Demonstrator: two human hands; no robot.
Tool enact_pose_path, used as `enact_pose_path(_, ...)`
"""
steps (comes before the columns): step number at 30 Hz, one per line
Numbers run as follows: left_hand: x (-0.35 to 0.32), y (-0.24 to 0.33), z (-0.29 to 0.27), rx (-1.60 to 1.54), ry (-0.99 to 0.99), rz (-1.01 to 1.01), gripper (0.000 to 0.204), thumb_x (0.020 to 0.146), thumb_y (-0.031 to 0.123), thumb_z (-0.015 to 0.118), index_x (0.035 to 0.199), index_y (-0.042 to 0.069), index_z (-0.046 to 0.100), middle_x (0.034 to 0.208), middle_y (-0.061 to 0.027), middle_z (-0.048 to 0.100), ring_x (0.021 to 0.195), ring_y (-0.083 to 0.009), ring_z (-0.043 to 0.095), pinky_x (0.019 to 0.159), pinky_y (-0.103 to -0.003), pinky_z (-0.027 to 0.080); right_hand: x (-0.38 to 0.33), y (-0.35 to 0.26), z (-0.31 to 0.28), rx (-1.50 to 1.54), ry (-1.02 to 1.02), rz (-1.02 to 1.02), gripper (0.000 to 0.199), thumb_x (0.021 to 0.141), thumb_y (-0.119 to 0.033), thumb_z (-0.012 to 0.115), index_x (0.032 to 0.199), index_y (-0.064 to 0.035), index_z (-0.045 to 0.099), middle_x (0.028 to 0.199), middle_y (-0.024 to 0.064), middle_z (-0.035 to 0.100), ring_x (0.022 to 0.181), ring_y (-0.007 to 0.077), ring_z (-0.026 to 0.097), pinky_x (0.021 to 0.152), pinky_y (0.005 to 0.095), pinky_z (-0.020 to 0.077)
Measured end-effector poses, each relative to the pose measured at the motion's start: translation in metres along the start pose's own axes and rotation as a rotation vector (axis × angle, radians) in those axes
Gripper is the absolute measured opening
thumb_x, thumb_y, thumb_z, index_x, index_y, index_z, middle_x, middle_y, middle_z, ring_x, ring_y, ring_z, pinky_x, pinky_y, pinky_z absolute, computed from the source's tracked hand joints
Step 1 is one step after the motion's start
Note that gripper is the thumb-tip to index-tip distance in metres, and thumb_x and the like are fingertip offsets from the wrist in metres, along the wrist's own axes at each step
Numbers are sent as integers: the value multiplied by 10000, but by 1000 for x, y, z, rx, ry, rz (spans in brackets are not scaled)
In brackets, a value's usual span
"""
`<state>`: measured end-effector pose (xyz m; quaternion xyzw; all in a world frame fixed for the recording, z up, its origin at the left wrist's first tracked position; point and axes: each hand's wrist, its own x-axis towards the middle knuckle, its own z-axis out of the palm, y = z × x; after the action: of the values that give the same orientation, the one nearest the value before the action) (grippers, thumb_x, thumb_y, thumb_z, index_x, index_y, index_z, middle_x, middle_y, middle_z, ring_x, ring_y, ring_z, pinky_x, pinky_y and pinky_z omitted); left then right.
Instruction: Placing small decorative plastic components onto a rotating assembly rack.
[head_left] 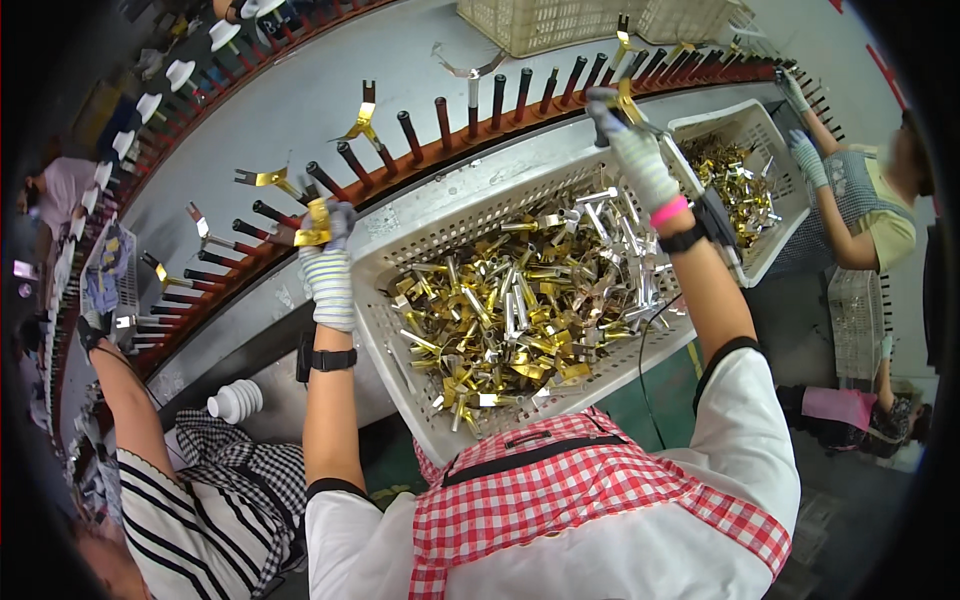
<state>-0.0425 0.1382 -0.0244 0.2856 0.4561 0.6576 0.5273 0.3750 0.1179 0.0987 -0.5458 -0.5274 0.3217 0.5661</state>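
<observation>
My left hand (330, 255), in a striped glove with grey fingertips, grips a gold-coloured metal fitting (314, 222) beside the curved row of upright pegs. Further right, my right hand (640, 155), gloved alike, reaches over the far edge of the basket to the pegs. Its fingers are closed at another gold-coloured fitting (628, 104), partly hidden by the hand. Below and between my arms sits a white perforated plastic basket (395, 395), heaped with loose gold and silver metal fittings (510, 310). Several pegs carry forked fittings, such as a gold one (365, 122).
Black-topped pegs (407, 130) stand along a reddish-brown rail. A second basket (790, 185) of fittings is at the right, near a co-worker's gloved hands (808, 158). Another co-worker's arm (130, 395) reaches in at left. Cream crates (545, 25) stand at the back.
</observation>
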Motion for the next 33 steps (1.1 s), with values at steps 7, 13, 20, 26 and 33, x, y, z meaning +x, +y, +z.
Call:
enact_pose_path(7, -7, -5, -16, 667, -210, 292, 308, 792, -39, 626, 1095, 9, 604, 985, -82, 672, 896, -173, 630, 839, -297, 487, 112, 74, 55, -65, -98, 235, 259, 917, -328, 613, 1016, -89, 622, 657, -61, 500, 528, 61, 411, 484, 228, 347)
enact_pose_path(13, -15, 4, 1, 850, -209, 353, 295, 787, 0, 655, 1077, 10, 606, 951, -108, 672, 855, -194, 644, 798, -309, 498, 127, 95, 97, -671, -137, 9, 400, 905, -361, 561, 1134, -34, 589, 1014, 206, 659, 948, 392, 608, 815, 422, 479)
enact_pose_path(20, 3, -19, -28, 663, -196, 227, 311, 783, -22, 677, 1082, 0, 592, 947, -77, 669, 823, -166, 635, 762, -292, 512, 78, 71, 144, -1263, -688, -87, 370, 927, -354, 504, 1158, -82, 604, 1010, 193, 670, 926, 364, 644, 852, 425, 509)
enact_pose_path(26, -9, -17, -16, 538, -210, 195, 326, 788, -20, 685, 1098, -13, 587, 925, -73, 674, 805, -144, 634, 741, -276, 517, -57, 46, 114, -651, -1123, -171, 283, 913, -273, 588, 1106, -69, 627, 968, 135, 686, 831, 262, 662, 765, 379, 524)
enact_pose_path(33, 9, -31, -30, 753, -209, 251, 307, 819, 17, 667, 1114, 8, 581, 947, -73, 661, 805, -152, 625, 743, -281, 509, -107, 85, 111, -692, -1350, -543, 346, 731, -104, 666, 1073, -134, 618, 1112, 79, 594, 1089, 310, 545, 933, 437, 422)
